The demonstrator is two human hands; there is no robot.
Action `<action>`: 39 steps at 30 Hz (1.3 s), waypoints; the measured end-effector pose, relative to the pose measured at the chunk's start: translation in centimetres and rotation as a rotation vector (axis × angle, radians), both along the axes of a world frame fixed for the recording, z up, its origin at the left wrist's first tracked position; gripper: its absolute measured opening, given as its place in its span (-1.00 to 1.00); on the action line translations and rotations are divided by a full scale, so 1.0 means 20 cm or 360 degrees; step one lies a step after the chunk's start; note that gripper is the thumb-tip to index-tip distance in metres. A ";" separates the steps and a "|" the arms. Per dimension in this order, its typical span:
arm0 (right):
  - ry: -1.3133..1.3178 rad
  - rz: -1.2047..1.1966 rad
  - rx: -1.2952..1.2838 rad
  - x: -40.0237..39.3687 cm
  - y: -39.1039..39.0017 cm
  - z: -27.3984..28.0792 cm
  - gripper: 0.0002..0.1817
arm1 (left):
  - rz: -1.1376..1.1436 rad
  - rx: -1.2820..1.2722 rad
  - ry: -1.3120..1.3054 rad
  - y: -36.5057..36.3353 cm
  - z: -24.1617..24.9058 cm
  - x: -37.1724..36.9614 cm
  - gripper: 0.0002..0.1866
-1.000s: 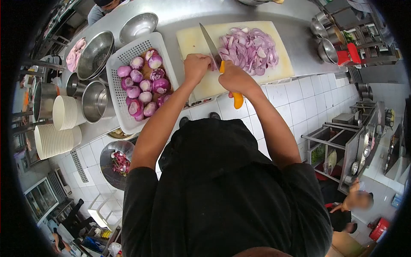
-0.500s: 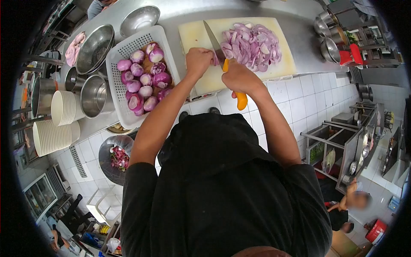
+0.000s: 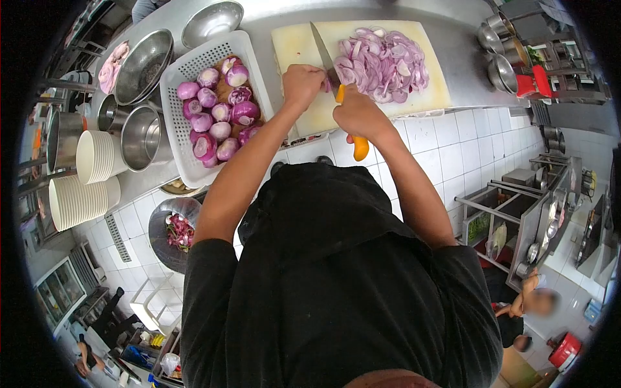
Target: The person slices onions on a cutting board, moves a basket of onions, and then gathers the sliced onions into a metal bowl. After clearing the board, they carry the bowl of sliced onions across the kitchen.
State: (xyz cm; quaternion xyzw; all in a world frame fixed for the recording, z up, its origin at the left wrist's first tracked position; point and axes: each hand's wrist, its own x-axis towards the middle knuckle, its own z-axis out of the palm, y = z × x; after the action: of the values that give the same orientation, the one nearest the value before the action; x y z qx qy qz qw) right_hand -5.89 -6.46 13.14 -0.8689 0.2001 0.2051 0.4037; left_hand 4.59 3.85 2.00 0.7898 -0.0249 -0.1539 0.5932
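Observation:
My right hand is wrapped round the yellow handle of a kitchen knife, whose blade points away over the cutting board. On the blade's left side, the fingers of my left hand are curled on a piece of red onion, mostly hidden by the fingers. Sliced onion lies in a loose pile on the board, to the right of the blade. Left of the board, a white perforated basket holds several peeled whole red onions.
Steel bowls and a strainer stand around the basket. Stacked white containers are at the far left. Below the counter edge is a bin with onion scraps. Another person is at the lower right.
The whole view has shifted slightly, with the counter a little higher in frame. Both hands stay at the same place on the board, the knife still beside my left fingers.

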 end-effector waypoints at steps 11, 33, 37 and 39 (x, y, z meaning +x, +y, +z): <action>-0.0222 -0.0003 -0.0064 0.00 0.04 -0.20 -0.67 | 0.0030 -0.0150 0.0026 -0.01 -0.04 0.01 -0.79; -0.0947 -0.0117 -0.0837 -0.08 -0.25 -0.20 -0.65 | -0.0154 0.0181 -0.1166 -0.04 0.32 -0.07 -0.80; -0.1048 -0.0085 -0.0894 -0.10 -0.30 -0.23 -0.68 | -0.0552 0.0394 -0.1459 -0.10 0.36 -0.07 -0.83; -0.1088 -0.0063 -0.0926 -0.12 -0.32 -0.25 -0.68 | -0.0624 0.0490 -0.1411 -0.13 0.32 -0.07 -0.84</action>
State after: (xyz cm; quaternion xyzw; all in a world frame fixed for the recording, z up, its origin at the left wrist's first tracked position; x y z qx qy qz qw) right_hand -8.26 -12.81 8.08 -0.9601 0.1212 -0.1664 0.1893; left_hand 3.20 1.18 8.32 0.8380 -0.3990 0.0860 0.3621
